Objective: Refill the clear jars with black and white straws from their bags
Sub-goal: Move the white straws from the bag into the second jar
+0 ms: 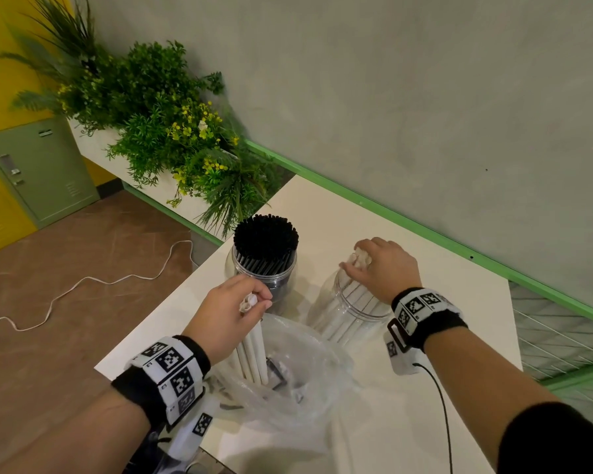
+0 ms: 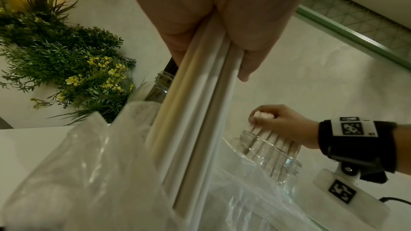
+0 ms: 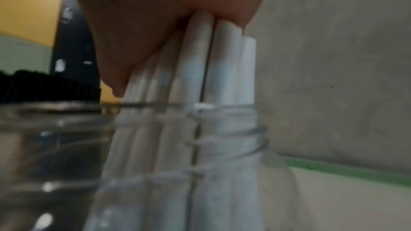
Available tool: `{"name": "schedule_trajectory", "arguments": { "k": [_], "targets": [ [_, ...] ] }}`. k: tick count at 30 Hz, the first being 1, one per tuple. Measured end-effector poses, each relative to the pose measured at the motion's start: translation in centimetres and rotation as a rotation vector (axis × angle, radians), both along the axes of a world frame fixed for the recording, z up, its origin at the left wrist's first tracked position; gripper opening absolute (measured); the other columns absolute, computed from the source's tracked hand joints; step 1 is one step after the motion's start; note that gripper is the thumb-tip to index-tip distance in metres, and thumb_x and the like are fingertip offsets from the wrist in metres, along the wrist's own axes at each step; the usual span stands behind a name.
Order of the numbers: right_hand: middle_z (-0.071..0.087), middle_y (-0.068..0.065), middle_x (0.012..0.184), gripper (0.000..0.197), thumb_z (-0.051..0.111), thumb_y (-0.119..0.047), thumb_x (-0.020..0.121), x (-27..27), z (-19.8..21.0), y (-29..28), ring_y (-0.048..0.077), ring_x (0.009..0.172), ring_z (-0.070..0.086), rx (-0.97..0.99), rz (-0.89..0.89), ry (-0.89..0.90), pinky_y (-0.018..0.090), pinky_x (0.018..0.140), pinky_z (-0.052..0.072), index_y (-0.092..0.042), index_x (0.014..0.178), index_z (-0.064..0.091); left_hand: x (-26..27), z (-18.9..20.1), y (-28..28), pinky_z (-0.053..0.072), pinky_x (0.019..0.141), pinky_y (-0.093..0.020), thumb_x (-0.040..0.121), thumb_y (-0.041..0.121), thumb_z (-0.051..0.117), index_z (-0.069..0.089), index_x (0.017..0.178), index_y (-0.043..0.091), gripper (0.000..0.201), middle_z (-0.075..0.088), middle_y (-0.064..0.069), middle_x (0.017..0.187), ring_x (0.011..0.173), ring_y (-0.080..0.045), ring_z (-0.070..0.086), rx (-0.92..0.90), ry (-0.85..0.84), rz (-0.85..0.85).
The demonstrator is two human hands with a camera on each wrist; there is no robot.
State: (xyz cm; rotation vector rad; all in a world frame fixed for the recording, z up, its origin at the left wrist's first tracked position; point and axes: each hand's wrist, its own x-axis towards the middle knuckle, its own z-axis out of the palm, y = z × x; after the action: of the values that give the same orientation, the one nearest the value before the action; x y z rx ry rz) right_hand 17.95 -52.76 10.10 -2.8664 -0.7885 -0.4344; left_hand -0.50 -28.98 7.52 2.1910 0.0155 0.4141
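Note:
My left hand [image 1: 243, 302] grips a bunch of white straws [image 1: 252, 354] by their top ends, their lower ends still inside the clear plastic bag [image 1: 288, 388]. In the left wrist view the same white straws [image 2: 195, 129] run down from my fingers into the bag [image 2: 89, 173]. My right hand [image 1: 370, 265] holds a second bunch of white straws [image 3: 200, 69] upright in the mouth of a clear jar [image 1: 350, 313], their lower parts inside the jar [image 3: 222, 147]. Behind it, another clear jar [image 1: 264, 268] stands packed with black straws [image 1: 266, 234].
The white table [image 1: 425, 388] is small, with edges close on the left and front. A green rail and grey wall [image 1: 425, 97] run behind it. Potted greenery [image 1: 172, 131] stands at the far left corner. A cable [image 1: 83, 285] trails over the floor.

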Motion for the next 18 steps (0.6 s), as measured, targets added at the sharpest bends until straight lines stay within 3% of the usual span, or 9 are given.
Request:
{"name": "schedule_trajectory", "arguments": {
  "k": [3, 4, 8, 11, 14, 17, 18],
  "targets": [
    [0.065, -0.002, 0.092, 0.025, 0.060, -0.042, 0.088, 0.0, 0.7, 0.1, 0.021, 0.085, 0.060, 0.391, -0.093, 0.092, 0.028, 0.068, 0.042, -0.020, 0.100, 0.064, 0.0, 0.0, 0.0, 0.039, 0.072, -0.007, 0.085, 0.014, 0.067, 0.062, 0.085, 0.027, 0.014, 0.060, 0.014, 0.088, 0.085, -0.006, 0.057, 0.002, -0.005, -0.008],
    [0.065, -0.001, 0.095, 0.022, 0.058, -0.039, 0.090, 0.1, 0.8, 0.0, 0.021, 0.087, 0.059, 0.422, -0.101, 0.119, 0.028, 0.070, 0.042, -0.021, 0.103, 0.063, 0.0, 0.0, 0.0, 0.039, 0.073, -0.007, 0.085, 0.013, 0.067, 0.062, 0.085, 0.027, 0.014, 0.060, 0.014, 0.088, 0.086, -0.006, 0.057, -0.001, -0.007, -0.012],
    [0.061, 0.000, 0.115, 0.031, 0.050, -0.039, 0.095, 0.9, 0.4, -0.4, 0.025, 0.109, 0.051, 0.093, -0.080, 0.235, 0.034, 0.083, 0.044, -0.026, 0.121, 0.059, 0.0, -0.1, 0.0, 0.039, 0.074, -0.006, 0.085, 0.015, 0.067, 0.061, 0.086, 0.029, 0.016, 0.060, 0.014, 0.089, 0.086, -0.005, 0.057, -0.005, 0.000, -0.017],
    [0.058, -0.001, 0.124, 0.044, 0.043, -0.053, 0.095, 0.6, 1.4, -0.7, 0.026, 0.116, 0.048, 0.175, -0.066, 0.224, 0.042, 0.094, 0.043, -0.027, 0.130, 0.054, 0.0, 0.0, 0.0, 0.039, 0.073, -0.006, 0.085, 0.015, 0.067, 0.062, 0.086, 0.028, 0.014, 0.060, 0.015, 0.089, 0.087, -0.004, 0.057, -0.011, -0.002, -0.009],
    [0.054, -0.003, 0.131, 0.060, 0.032, -0.068, 0.088, -0.8, 1.9, -1.1, 0.024, 0.122, 0.044, 0.166, 0.073, 0.070, 0.046, 0.100, 0.040, -0.031, 0.130, 0.053, 0.1, 0.0, 0.1, 0.039, 0.073, -0.005, 0.085, 0.015, 0.068, 0.063, 0.087, 0.026, 0.012, 0.060, 0.014, 0.088, 0.086, -0.005, 0.058, -0.008, -0.003, -0.007],
    [0.046, -0.005, 0.139, 0.066, 0.034, -0.073, 0.080, -2.0, 0.4, -1.7, 0.026, 0.132, 0.036, -0.088, 0.127, 0.114, 0.051, 0.105, 0.035, -0.035, 0.131, 0.051, 0.1, 0.0, 0.0, 0.039, 0.073, -0.005, 0.085, 0.014, 0.068, 0.063, 0.086, 0.026, 0.013, 0.061, 0.013, 0.088, 0.087, -0.005, 0.058, -0.010, 0.000, -0.008],
    [0.047, -0.003, 0.138, 0.063, 0.037, -0.070, 0.079, -2.0, -0.3, -1.9, 0.027, 0.130, 0.038, -0.120, 0.122, 0.128, 0.052, 0.102, 0.039, -0.033, 0.126, 0.056, 0.1, 0.0, 0.0, 0.039, 0.073, -0.005, 0.085, 0.014, 0.068, 0.063, 0.086, 0.027, 0.014, 0.061, 0.013, 0.088, 0.087, -0.005, 0.057, -0.011, 0.002, -0.008]
  ]
}}
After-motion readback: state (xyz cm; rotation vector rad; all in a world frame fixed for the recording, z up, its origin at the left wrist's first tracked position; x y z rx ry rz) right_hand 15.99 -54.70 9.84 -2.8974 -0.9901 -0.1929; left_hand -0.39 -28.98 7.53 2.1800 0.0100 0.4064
